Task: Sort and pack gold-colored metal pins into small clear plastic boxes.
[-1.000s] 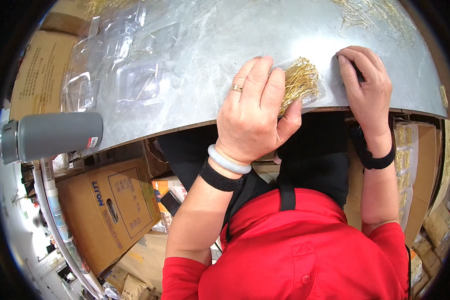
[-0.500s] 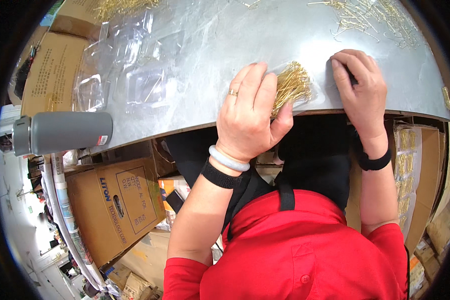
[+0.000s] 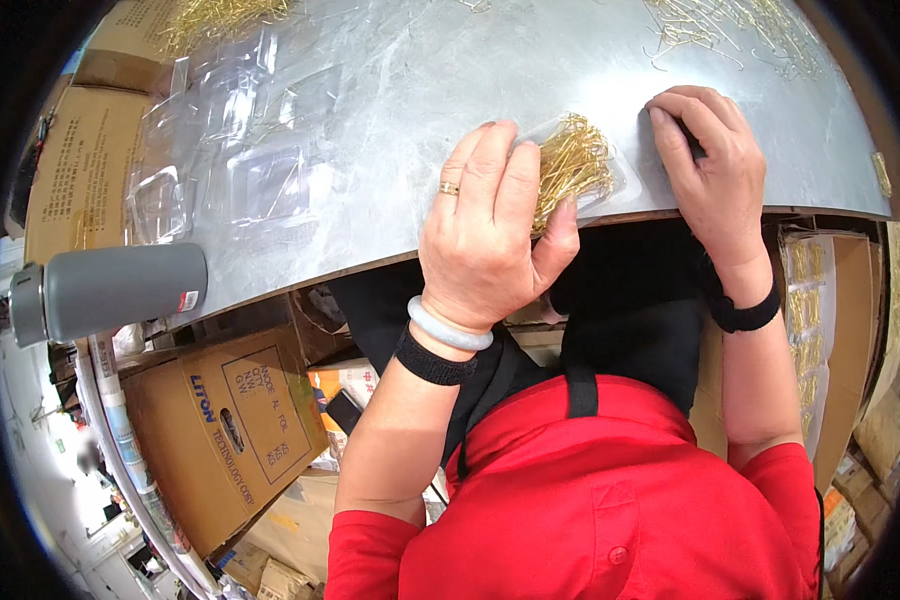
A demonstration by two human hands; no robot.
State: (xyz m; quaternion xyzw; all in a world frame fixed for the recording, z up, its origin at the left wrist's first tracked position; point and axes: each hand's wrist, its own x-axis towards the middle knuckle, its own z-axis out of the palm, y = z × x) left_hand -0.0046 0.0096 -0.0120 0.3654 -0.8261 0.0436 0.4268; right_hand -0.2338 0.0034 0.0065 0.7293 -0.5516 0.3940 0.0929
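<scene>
At the table's near edge, a bundle of thin gold wire hooks [image 3: 574, 172] lies in a clear plastic tray [image 3: 622, 185]. My left hand [image 3: 485, 225] is wrapped round the tray's left side, thumb at the near edge and fingers along the far side; its palm hides that end. To the right, apart from the tray, my right hand [image 3: 708, 165] is low over the metal tabletop with fingers curled and thumb against the index finger. Whatever its fingertips may hold is hidden.
Empty clear plastic trays [image 3: 270, 185] lie on the left of the table [image 3: 390, 130]. A grey bottle [image 3: 125, 290] lies on its side at the left edge. Loose gold hooks [image 3: 705, 30] are spread at the far right, with another pile [image 3: 220, 20] far left. Cardboard boxes [image 3: 230, 430] stand below.
The whole view has shifted slightly, so the table and bottle sit a little further left. Both hands keep nearly the same pose, the left still at the tray.
</scene>
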